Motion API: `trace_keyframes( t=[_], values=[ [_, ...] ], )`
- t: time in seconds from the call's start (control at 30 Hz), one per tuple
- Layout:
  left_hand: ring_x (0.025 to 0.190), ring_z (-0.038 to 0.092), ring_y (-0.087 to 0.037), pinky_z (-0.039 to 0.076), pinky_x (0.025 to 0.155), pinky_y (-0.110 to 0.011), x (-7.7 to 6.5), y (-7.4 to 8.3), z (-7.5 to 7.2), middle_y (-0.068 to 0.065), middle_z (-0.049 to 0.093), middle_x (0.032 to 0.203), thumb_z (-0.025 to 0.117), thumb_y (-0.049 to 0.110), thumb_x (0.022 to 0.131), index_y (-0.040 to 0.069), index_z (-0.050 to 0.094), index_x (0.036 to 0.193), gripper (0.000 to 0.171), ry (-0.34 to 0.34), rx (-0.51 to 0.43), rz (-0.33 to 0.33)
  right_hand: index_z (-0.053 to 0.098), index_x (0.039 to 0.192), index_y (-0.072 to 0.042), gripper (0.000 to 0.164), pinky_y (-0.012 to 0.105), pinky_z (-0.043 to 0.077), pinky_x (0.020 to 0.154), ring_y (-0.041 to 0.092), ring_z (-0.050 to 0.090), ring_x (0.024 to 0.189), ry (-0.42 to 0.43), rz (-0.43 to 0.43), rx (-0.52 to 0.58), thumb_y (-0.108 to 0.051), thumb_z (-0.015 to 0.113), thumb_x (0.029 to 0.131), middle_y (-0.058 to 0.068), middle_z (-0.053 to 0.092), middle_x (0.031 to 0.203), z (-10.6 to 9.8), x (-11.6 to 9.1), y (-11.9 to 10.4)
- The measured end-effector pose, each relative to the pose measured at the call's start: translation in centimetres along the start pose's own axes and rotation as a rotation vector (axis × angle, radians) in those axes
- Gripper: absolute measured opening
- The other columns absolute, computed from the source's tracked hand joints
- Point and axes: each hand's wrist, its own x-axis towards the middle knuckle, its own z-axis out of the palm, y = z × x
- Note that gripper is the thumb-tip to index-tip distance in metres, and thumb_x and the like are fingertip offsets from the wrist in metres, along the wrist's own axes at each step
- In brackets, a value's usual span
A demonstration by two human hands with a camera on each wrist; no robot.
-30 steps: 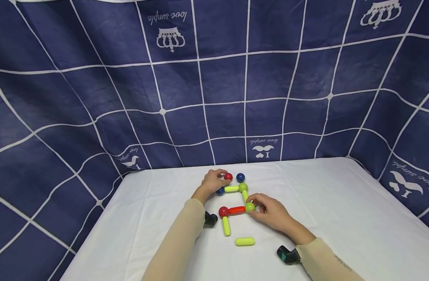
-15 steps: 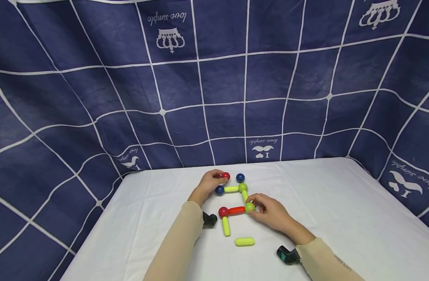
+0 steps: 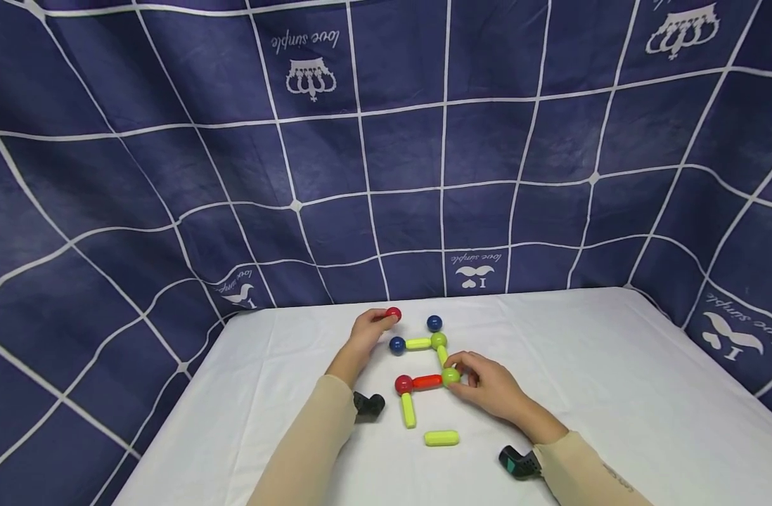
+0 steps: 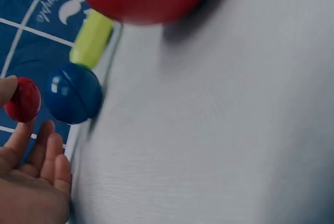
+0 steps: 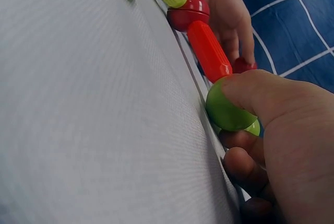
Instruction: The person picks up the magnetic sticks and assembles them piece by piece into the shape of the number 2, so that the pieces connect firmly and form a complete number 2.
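Note:
My left hand (image 3: 365, 332) pinches a red ball (image 4: 23, 100) between thumb and fingertips, left of the blue ball (image 3: 397, 345) at the end of a joined chain. My right hand (image 3: 487, 383) grips a green ball (image 5: 229, 106) at the chain's near right corner, thumb on top and fingers curled beneath. From that ball a red rod (image 5: 209, 50) runs left to a second red ball (image 3: 403, 384), which carries a yellow-green rod (image 3: 408, 411) pointing toward me. Another rod leads back to a far green ball (image 3: 439, 341), joined by a yellow-green rod (image 3: 417, 344) to the blue ball.
A loose blue ball (image 3: 434, 323) lies behind the chain. Nearer me, a loose yellow-green rod (image 3: 441, 438) lies on the white tablecloth (image 3: 588, 393). A dark blue curtain (image 3: 399, 154) hangs along the back and sides.
My left hand has carried the red ball leftward, away from the loose blue ball, uncovering the chain's blue end ball. The right hand keeps its hold on the green ball.

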Motion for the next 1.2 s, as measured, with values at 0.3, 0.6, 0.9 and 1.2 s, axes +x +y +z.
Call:
trace_keyframes(
  t=[0.3, 0.6, 0.9, 1.2],
  values=[
    [0.107, 0.06, -0.027, 0.045, 0.082, -0.03, -3.6, 0.2, -0.8, -0.01, 0.064, 0.117, 0.07, 0.027, 0.091, 0.006, 0.059, 0.125, 0.041, 0.035, -0.073, 0.01, 0.064, 0.11, -0.034, 0.031, 0.021, 0.04, 0.057, 0.003, 0.047, 0.065, 0.009, 0.009, -0.006, -0.027, 0.08, 0.084, -0.011, 0.061, 0.092, -0.3, -0.2, 0.1],
    [0.093, 0.058, -0.017, 0.049, 0.073, -0.026, -8.3, 0.0, -0.9, -0.008, 0.065, 0.108, 0.073, 0.023, 0.089, 0.009, 0.062, 0.12, 0.035, 0.004, 0.057, 0.095, 0.064, 0.11, -0.034, 0.031, 0.021, 0.04, 0.057, 0.003, 0.047, 0.065, 0.002, 0.026, -0.004, -0.027, 0.08, 0.084, -0.011, 0.061, 0.092, -0.2, -0.3, 0.1],
    [0.091, 0.057, -0.017, 0.049, 0.065, -0.024, -12.9, -0.7, -1.6, -0.002, 0.066, 0.101, 0.076, 0.025, 0.087, 0.016, 0.067, 0.116, 0.032, -0.059, 0.295, 0.186, 0.065, 0.112, -0.033, 0.032, 0.021, 0.04, 0.057, 0.003, 0.047, 0.065, 0.004, 0.014, -0.01, -0.027, 0.08, 0.084, -0.011, 0.061, 0.092, -0.2, -0.1, 0.0],
    [0.085, 0.055, -0.014, 0.046, 0.066, -0.02, -15.2, -2.4, -2.6, 0.003, 0.063, 0.096, 0.08, 0.025, 0.083, 0.019, 0.068, 0.114, 0.034, -0.071, 0.331, 0.233, 0.065, 0.112, -0.033, 0.032, 0.021, 0.04, 0.058, 0.002, 0.047, 0.065, 0.001, 0.004, -0.024, -0.028, 0.08, 0.084, -0.012, 0.06, 0.091, 0.0, 0.1, -0.3]
  ],
)
